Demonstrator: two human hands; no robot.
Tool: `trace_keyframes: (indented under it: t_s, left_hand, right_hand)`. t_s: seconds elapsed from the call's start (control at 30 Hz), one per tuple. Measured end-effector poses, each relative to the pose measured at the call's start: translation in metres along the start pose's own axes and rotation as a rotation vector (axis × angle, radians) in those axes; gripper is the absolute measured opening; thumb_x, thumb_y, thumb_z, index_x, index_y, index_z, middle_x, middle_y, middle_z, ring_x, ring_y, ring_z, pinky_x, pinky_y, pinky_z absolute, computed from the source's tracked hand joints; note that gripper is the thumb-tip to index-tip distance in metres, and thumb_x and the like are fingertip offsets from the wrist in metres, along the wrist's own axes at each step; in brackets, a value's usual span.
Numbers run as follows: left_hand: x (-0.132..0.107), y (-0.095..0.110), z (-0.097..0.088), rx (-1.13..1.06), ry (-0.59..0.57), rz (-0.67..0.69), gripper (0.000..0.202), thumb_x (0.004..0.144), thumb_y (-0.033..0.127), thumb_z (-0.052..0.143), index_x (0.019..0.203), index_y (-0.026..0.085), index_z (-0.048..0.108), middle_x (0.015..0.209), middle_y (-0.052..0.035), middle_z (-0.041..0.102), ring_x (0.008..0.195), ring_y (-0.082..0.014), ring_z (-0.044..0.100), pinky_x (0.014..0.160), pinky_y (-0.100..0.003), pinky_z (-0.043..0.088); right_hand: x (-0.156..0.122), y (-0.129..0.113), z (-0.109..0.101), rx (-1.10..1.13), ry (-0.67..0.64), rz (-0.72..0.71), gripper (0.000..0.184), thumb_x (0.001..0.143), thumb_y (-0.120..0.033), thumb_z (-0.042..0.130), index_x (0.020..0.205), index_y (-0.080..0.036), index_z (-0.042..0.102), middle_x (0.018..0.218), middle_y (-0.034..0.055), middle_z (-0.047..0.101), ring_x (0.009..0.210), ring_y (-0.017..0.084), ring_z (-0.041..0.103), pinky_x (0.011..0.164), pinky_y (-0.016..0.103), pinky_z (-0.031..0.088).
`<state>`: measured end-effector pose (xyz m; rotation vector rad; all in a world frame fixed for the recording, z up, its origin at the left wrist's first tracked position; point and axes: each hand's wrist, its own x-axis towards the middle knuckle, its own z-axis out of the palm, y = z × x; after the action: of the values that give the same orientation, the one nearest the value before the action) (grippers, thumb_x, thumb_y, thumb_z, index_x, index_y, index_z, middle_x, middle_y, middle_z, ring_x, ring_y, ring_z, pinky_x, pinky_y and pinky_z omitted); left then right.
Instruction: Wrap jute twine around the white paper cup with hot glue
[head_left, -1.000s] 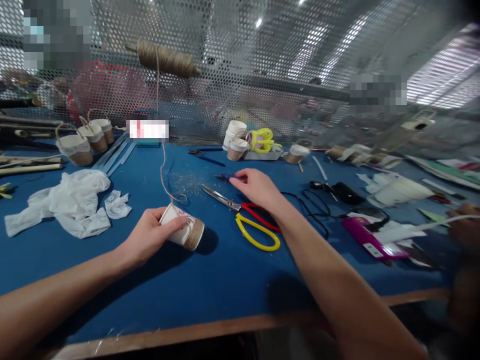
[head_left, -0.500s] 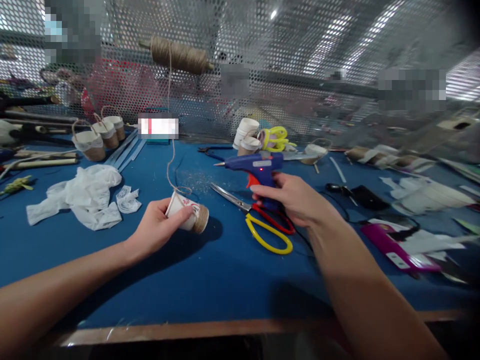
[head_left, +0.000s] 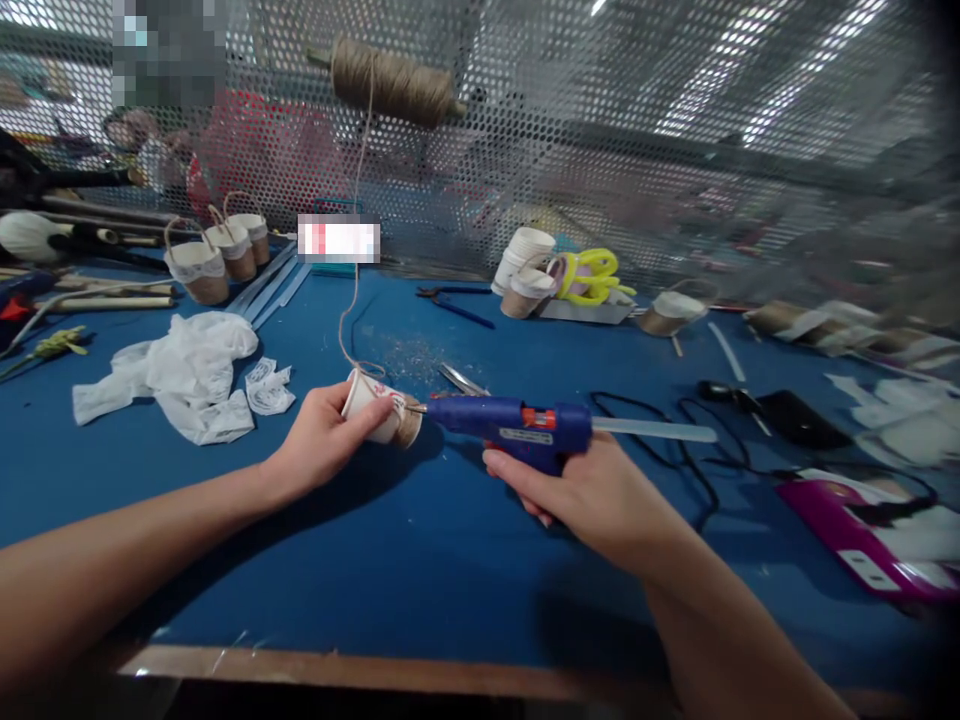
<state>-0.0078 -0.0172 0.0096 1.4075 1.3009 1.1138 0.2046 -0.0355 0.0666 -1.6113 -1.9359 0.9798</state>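
A white paper cup point(head_left: 388, 428) with a band of brown twine point(head_left: 409, 429) near its base is held tilted over the blue table point(head_left: 420, 600), its mouth turned to the left. It is gripped by the left hand point(head_left: 319, 440), the thumb pressed along its wall and the other fingers mostly hidden. To the right of the cup, a blue glue gun point(head_left: 469, 413) is grasped by the right hand point(head_left: 592, 500), whose fingers are wrapped round the handle; whether the trigger is squeezed cannot be told. The gun's nozzle is pointed at the band, though contact cannot be made out. Farther right of the cup, a translucent glue stick point(head_left: 652, 429) is lodged in the gun's rear. A strand of twine point(head_left: 343, 325) is run to the cup's rim from a spool point(head_left: 394, 85) mounted above and beyond it. Beyond the cup and to its right, scissors point(head_left: 459, 378), partly hidden by the gun, are laid, with pliers point(head_left: 461, 303) placed farther off. Crumpled white lace point(head_left: 187, 370) is heaped to the cup's left; beyond it on that side, three lace-rimmed cups point(head_left: 202, 270) are lined up. Well to the cup's right, a purple case point(head_left: 840, 530) is set.
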Motion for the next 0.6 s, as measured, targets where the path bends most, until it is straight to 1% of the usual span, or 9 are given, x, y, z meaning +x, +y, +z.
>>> trace_keyframes:
  t_s: [0.1, 0.23, 0.3, 0.4, 0.5, 0.6]
  left_hand:
    - [-0.0011, 0.001, 0.0001, 0.014, -0.012, 0.012, 0.03, 0.074, 0.038, 0.057, 0.08, 0.01, 0.065, 0.075, -0.0056, 0.068, 0.063, -0.0149, 0.057, 0.059, -0.022, 0.044]
    - [-0.0017, 0.0011, 0.0002, -0.008, -0.045, 0.019, 0.031, 0.074, 0.038, 0.056, 0.083, 0.01, 0.066, 0.077, -0.0054, 0.069, 0.066, -0.0153, 0.058, 0.059, -0.021, 0.044]
    - [-0.0016, 0.0006, 0.0003, -0.002, -0.037, 0.014, 0.032, 0.074, 0.04, 0.056, 0.083, 0.01, 0.066, 0.079, -0.006, 0.069, 0.067, -0.0162, 0.059, 0.06, -0.022, 0.045]
    - [-0.0008, -0.0008, 0.0003, 0.018, -0.025, -0.007, 0.034, 0.074, 0.04, 0.056, 0.085, 0.009, 0.066, 0.08, -0.0077, 0.069, 0.068, -0.017, 0.059, 0.061, -0.023, 0.045]
    - [0.0002, -0.0025, 0.0001, -0.013, -0.05, -0.018, 0.035, 0.076, 0.04, 0.055, 0.088, 0.009, 0.066, 0.085, -0.0093, 0.069, 0.072, -0.0177, 0.06, 0.065, -0.024, 0.045]
    - [0.0008, -0.0025, 0.0, -0.045, -0.056, -0.026, 0.034, 0.075, 0.04, 0.055, 0.088, 0.01, 0.065, 0.087, -0.0093, 0.069, 0.073, -0.0177, 0.06, 0.066, -0.024, 0.045]
  right_hand:
    - [-0.0004, -0.0024, 0.0015, -0.02, 0.018, -0.038, 0.02, 0.071, -0.033, 0.055, 0.056, -0.02, 0.053, 0.038, -0.0031, 0.046, 0.033, 0.011, 0.043, 0.033, 0.024, 0.037]
    - [-0.0009, -0.0012, 0.0025, -0.054, 0.019, -0.041, 0.021, 0.072, -0.033, 0.055, 0.056, -0.02, 0.051, 0.038, -0.0035, 0.047, 0.034, 0.011, 0.044, 0.034, 0.024, 0.037]
    - [-0.0011, 0.0009, 0.0028, -0.086, 0.021, -0.054, 0.021, 0.073, -0.035, 0.054, 0.059, -0.02, 0.052, 0.038, -0.0042, 0.046, 0.034, 0.011, 0.044, 0.035, 0.025, 0.036]
    - [-0.0014, 0.0029, 0.0032, -0.135, 0.025, -0.088, 0.017, 0.074, -0.036, 0.053, 0.069, -0.02, 0.057, 0.038, -0.005, 0.046, 0.035, 0.012, 0.045, 0.036, 0.026, 0.036]
    - [-0.002, 0.0024, 0.0036, -0.139, 0.019, -0.121, 0.016, 0.074, -0.035, 0.053, 0.075, -0.021, 0.061, 0.043, -0.0034, 0.05, 0.043, 0.015, 0.05, 0.041, 0.027, 0.039]
    - [-0.0021, 0.0007, 0.0037, -0.116, 0.007, -0.154, 0.013, 0.074, -0.032, 0.053, 0.072, -0.022, 0.061, 0.049, -0.0016, 0.054, 0.055, 0.018, 0.056, 0.047, 0.029, 0.043]
